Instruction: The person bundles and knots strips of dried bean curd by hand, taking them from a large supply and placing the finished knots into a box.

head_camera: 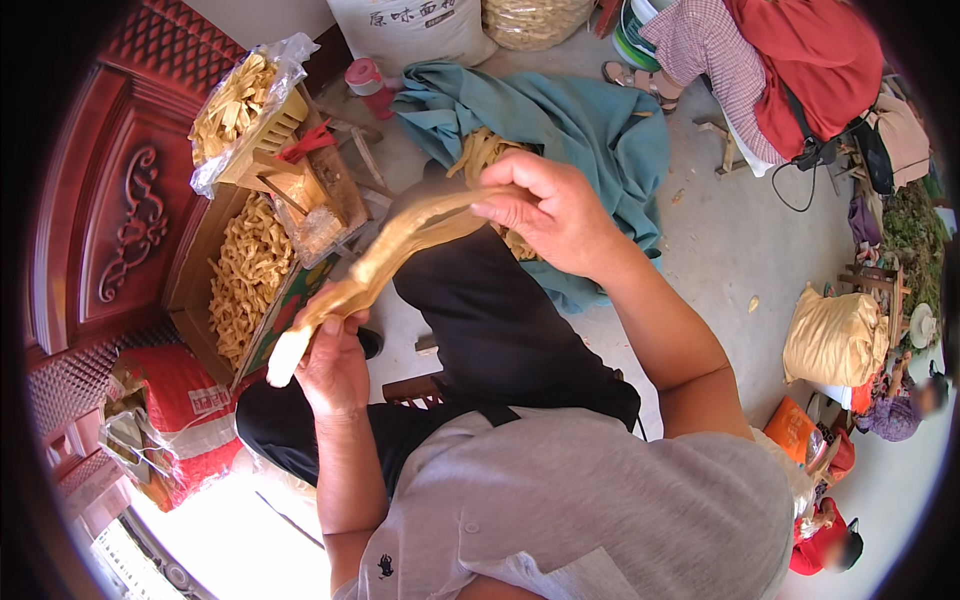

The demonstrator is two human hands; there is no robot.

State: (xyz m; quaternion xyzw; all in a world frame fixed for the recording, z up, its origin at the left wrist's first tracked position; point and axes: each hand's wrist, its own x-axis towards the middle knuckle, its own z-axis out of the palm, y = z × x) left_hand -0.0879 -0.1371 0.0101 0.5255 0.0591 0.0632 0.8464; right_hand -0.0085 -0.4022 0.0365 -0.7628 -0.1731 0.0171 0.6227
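Observation:
A long, flat, pale yellow strip (386,251), slightly blurred, is stretched between my hands above my lap. My left hand (337,360) grips its lower end, with a short flap sticking out past the fingers. The upper end is pinched between thumb and fingers of my right hand (544,210). Behind my right hand, more yellow strips (484,150) lie on a blue-green cloth (600,150). To the left, a cardboard box (199,330) holds many short, knotted yellow pieces (251,277). Above it, a plastic-lined yellow basket (281,120) holds more folded strips (236,105).
A wooden stand (319,195) with a red ribbon (307,142) is beside the box. A pink-lidded bottle (367,82) and white sack (409,30) are beyond. A person in red (817,67) sits upper right; others are at far right. A red bag (180,397) lies lower left.

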